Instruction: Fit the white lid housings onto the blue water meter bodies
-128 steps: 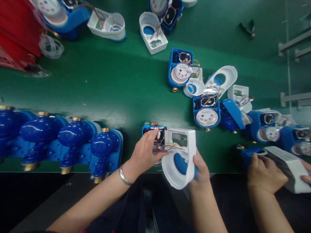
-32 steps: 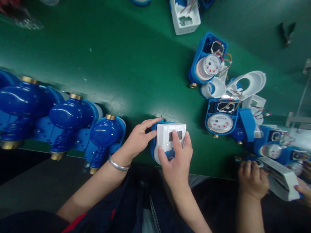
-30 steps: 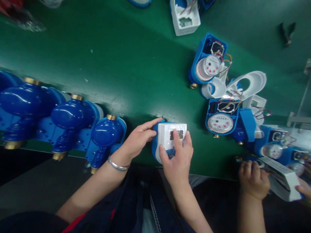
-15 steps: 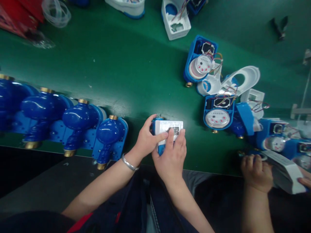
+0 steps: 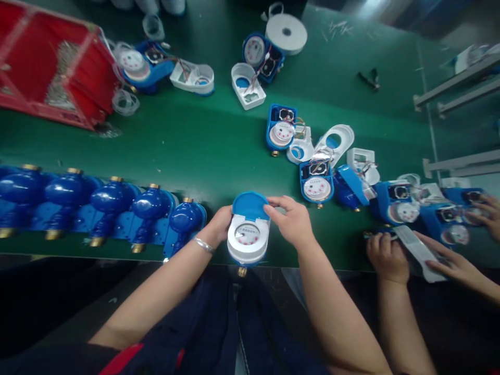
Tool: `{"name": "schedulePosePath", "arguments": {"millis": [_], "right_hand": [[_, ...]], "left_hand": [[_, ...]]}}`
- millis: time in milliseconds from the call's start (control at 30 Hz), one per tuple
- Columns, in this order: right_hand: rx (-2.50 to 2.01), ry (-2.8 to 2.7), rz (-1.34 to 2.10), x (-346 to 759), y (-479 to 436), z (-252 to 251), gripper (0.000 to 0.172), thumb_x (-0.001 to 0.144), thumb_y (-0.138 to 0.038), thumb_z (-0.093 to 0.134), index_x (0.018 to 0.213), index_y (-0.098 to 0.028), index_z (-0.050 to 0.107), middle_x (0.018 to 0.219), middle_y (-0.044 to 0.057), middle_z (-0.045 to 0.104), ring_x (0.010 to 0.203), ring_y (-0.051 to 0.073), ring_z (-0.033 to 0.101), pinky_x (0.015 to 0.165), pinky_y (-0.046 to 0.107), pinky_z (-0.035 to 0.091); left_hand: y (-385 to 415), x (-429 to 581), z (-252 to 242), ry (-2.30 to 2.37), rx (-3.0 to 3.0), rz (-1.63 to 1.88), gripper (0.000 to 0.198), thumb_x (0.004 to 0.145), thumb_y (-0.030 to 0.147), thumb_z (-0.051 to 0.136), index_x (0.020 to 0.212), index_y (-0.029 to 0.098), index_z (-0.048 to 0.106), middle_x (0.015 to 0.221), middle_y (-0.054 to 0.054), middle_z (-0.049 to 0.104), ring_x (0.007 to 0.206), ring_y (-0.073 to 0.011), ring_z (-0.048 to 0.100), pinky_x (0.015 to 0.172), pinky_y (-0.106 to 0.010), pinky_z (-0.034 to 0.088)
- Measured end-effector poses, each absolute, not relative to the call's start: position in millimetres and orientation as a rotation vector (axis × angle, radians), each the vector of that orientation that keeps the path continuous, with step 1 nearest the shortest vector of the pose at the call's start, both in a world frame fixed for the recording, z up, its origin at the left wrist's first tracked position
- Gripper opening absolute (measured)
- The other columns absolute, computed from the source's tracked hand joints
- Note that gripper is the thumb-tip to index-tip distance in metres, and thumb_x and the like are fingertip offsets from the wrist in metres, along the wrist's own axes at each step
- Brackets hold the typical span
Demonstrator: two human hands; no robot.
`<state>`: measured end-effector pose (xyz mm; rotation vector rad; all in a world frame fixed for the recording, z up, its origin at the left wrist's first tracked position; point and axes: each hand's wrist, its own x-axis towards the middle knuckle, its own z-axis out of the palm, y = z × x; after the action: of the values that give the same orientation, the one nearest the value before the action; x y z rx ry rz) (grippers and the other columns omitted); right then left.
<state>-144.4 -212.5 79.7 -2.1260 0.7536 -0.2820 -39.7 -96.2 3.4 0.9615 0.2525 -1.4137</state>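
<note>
Both hands, left hand [image 5: 219, 224] and right hand [image 5: 292, 220], grip a water meter [image 5: 248, 235] lying lengthwise near-to-far, blue lid [image 5: 250, 205] open at the far end, dial up; far left, a red crate [image 5: 47, 73] with unclear contents.

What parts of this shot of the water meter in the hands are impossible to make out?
All in the head view:
- Dial digits on the white meter: too small.
- Meter's left side: hidden behind the left hand.
- Right hand fingers cover part of the blue lid.
- Red crate: cut off by the left edge.
- Co-worker's white cover: blurred.
</note>
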Motion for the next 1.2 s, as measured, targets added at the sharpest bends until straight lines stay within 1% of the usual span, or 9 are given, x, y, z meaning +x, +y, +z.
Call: {"name": "schedulePosePath", "arguments": {"millis": [100,200,367,567,833,933,1033,1100,1200], "right_hand": [[-2.093,0.690,-0.222,-140.4,-212.3,86.8,0.018,0.073,-0.029,0.058,0.084,-0.019,0.066,0.074,0.001,0.068,0.072,0.015,0.060,0.095,0.045,0.033],[-2.118,0.469,-0.250,-154.6,-206.5,97.6,0.014,0.074,-0.029,0.059,0.080,-0.019,0.066,0.077,0.001,0.067,0.075,0.015,0.059,0.088,0.040,0.037],[-2.193,0.185,-0.311,-191.7,-191.5,117.4,0.013,0.074,-0.032,0.063,0.082,-0.023,0.068,0.078,0.002,0.059,0.079,0.015,0.053,0.074,0.035,0.038],[-2.173,0.168,-0.330,-209.5,-178.6,124.9,0.013,0.076,-0.035,0.061,0.085,-0.027,0.067,0.080,0.001,0.055,0.081,0.015,0.049,0.076,0.036,0.037],[-2.245,0.165,-0.313,-205.4,-178.7,130.4,0.012,0.075,-0.035,0.061,0.082,-0.027,0.067,0.079,0.000,0.055,0.082,0.015,0.050,0.084,0.039,0.037],[-2.363,0.097,-0.122,-206.7,-175.8,133.1,0.018,0.074,-0.024,0.062,0.089,-0.033,0.065,0.106,0.001,0.055,0.104,0.019,0.047,0.094,0.046,0.032],[-2.566,0.081,0.054,-207.4,-172.3,128.4,0.050,0.075,-0.004,0.050,0.110,-0.039,0.054,0.137,0.001,0.034,0.128,0.026,0.026,0.099,0.057,0.023],[-2.663,0.087,0.049,-205.5,-170.3,118.2,0.061,0.073,0.001,0.044,0.122,-0.036,0.044,0.142,0.005,0.028,0.131,0.028,0.020,0.099,0.060,0.021],[-2.670,0.013,-0.134,-198.7,-168.7,96.7,0.055,0.075,-0.002,0.042,0.125,-0.025,0.039,0.136,0.010,0.038,0.129,0.026,0.026,0.102,0.059,0.019]], "left_hand": [[-88.9,-42.2,12.0,0.258,0.893,-1.510,0.020,0.066,0.027,0.060,0.074,0.009,0.063,0.070,-0.007,0.066,0.064,-0.0166,0.059,0.069,-0.031,0.047],[-77.0,-40.5,30.4,0.154,1.009,-1.365,0.020,0.062,0.022,0.063,0.078,0.009,0.063,0.071,-0.006,0.066,0.063,-0.0153,0.059,0.066,-0.028,0.047],[-54.5,-37.6,61.1,-0.023,1.182,-1.175,0.064,0.050,0.012,0.073,0.111,0.015,0.054,0.097,-0.006,0.065,0.083,-0.0186,0.060,0.074,-0.030,0.046],[-47.2,-38.5,76.2,-0.161,1.184,-1.169,0.072,0.050,0.013,0.076,0.116,0.017,0.051,0.105,-0.009,0.064,0.094,-0.0227,0.059,0.085,-0.036,0.045],[-48.9,-39.2,80.5,-0.083,1.226,-1.166,0.072,0.045,0.015,0.077,0.114,0.017,0.054,0.102,-0.007,0.065,0.089,-0.0217,0.060,0.081,-0.033,0.046],[-49.3,-36.4,78.0,-0.008,1.207,-1.170,0.067,0.048,0.013,0.074,0.112,0.017,0.054,0.098,-0.007,0.066,0.084,-0.0206,0.061,0.074,-0.031,0.048],[-52.4,-32.7,72.1,0.132,1.116,-1.249,0.046,0.055,0.016,0.068,0.099,0.013,0.060,0.086,-0.006,0.068,0.069,-0.0182,0.062,0.063,-0.028,0.047],[-55.9,-32.4,66.4,0.260,1.025,-1.385,0.031,0.059,0.019,0.064,0.088,0.010,0.062,0.076,-0.008,0.068,0.063,-0.0175,0.061,0.062,-0.028,0.047],[-59.3,-38.6,55.8,0.428,0.950,-1.513,0.018,0.062,0.020,0.060,0.075,0.009,0.063,0.066,-0.006,0.067,0.059,-0.0161,0.060,0.065,-0.028,0.047]]}}
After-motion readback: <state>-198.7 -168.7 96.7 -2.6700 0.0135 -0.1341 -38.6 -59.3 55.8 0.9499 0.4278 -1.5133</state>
